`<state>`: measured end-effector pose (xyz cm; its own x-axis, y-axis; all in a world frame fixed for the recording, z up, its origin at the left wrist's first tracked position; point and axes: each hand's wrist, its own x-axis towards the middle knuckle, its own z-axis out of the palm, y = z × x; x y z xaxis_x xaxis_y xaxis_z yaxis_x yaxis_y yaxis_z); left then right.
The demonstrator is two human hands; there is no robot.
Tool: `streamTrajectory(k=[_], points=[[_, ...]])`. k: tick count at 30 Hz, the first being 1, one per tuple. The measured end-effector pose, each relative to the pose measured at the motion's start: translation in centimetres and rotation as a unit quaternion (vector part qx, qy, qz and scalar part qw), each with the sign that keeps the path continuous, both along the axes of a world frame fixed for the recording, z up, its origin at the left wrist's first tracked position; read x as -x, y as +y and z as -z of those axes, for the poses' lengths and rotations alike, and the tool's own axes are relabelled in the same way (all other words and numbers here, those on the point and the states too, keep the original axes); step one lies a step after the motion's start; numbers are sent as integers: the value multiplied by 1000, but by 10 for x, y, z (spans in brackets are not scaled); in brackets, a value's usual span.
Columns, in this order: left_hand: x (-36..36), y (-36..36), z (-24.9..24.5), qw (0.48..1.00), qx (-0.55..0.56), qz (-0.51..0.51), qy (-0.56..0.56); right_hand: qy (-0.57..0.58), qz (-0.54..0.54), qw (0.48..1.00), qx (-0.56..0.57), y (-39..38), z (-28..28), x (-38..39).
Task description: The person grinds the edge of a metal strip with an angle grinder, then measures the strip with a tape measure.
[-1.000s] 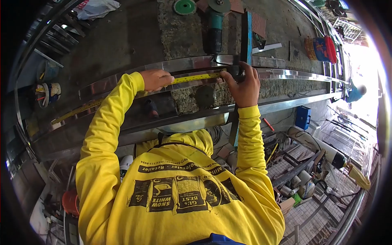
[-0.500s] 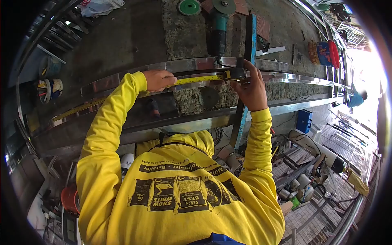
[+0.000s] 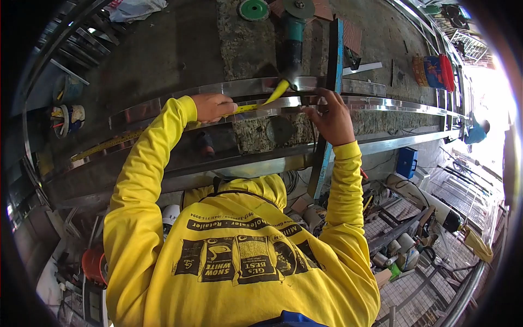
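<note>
My left hand (image 3: 214,107) is closed on the yellow blade of a tape measure (image 3: 247,108), pinching it along a shiny metal tube (image 3: 376,103). Right of that hand the blade kinks upward and smears with motion near the grinder's lower end; its case cannot be made out. My right hand (image 3: 332,116) hovers at the tube with thumb and fingers apart, no case visible between them. More yellow blade (image 3: 106,144) runs left beyond my left forearm. Just above lies an angle grinder (image 3: 293,41) with a teal and black body.
A blue metal bar (image 3: 335,54) crosses the tubes beside my right hand. A green disc (image 3: 254,9) lies at the top, and a dark round disc (image 3: 280,129) below the tubes. A red-and-blue bucket (image 3: 433,73) stands right; a blue box (image 3: 406,162) sits lower right.
The tape case has left my right hand, whose fingers now stand apart. The blade, straight before, bends upward toward the grinder. My left hand keeps its place on the blade.
</note>
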<state>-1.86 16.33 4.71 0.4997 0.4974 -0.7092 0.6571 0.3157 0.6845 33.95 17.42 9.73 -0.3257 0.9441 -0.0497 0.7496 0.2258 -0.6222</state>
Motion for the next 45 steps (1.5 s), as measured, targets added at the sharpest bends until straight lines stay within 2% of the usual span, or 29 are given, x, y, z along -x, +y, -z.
streamTrajectory(k=[7, 10, 13, 17, 19, 22, 24, 25, 27, 28, 29, 30, 32, 34, 35, 38, 42, 45], points=[[1, -1, 3, 1000, -12, -3, -17, 0, 48, 998, -46, 6, -3, 12], [0, -1, 3, 1000, 5, -11, -25, 39, 70, 993, -83, 16, -11, 29], [2, -1, 11, 999, 7, -2, -33, 14, 17, 993, -113, 37, -11, 69], [1, 0, 12, 999, 9, 14, -32, -136, 10, 991, 2, 76, 13, 146], [1, 1, 12, 999, 1, 25, -24, -268, -21, 960, 82, 95, 22, 187], [2, 2, 12, 999, -26, 33, -17, -362, -104, 905, 199, 118, 45, 206], [2, 0, 20, 999, -42, 24, -16, -356, -144, 897, 220, 137, 91, 203], [3, -2, 25, 998, -63, 18, -23, -353, -165, 892, 231, 139, 96, 203], [4, -6, 34, 994, -101, 6, -36, -159, -98, 943, 275, 141, 90, 174], [3, -6, 28, 996, -83, 9, -27, -58, -61, 952, 294, 136, 80, 152], [3, -4, 16, 998, -65, 12, -17, 107, -72, 950, 284, 128, 72, 126], [2, -2, 10, 999, -48, 14, -7, 271, -82, 922, 266, 117, 61, 100], [4, 2, 14, 999, -37, 26, -12, 354, -54, 906, 224, 92, 9, 62], [4, 1, 14, 999, -30, 27, -12, 268, -110, 947, 141, 84, -1, 18], [4, 0, 10, 999, -31, 19, -11, 294, -102, 930, 194, 75, 0, 3], [3, -1, 10, 1000, -13, 8, -9, 250, -77, 935, 241, 51, -2, -13], [0, -1, 3, 1000, 3, 5, -5, 133, -147, 980, 14, 46, -9, -9], [0, -3, 8, 1000, 8, -6, -17, 108, -146, 983, 24, 40, -15, -10]])
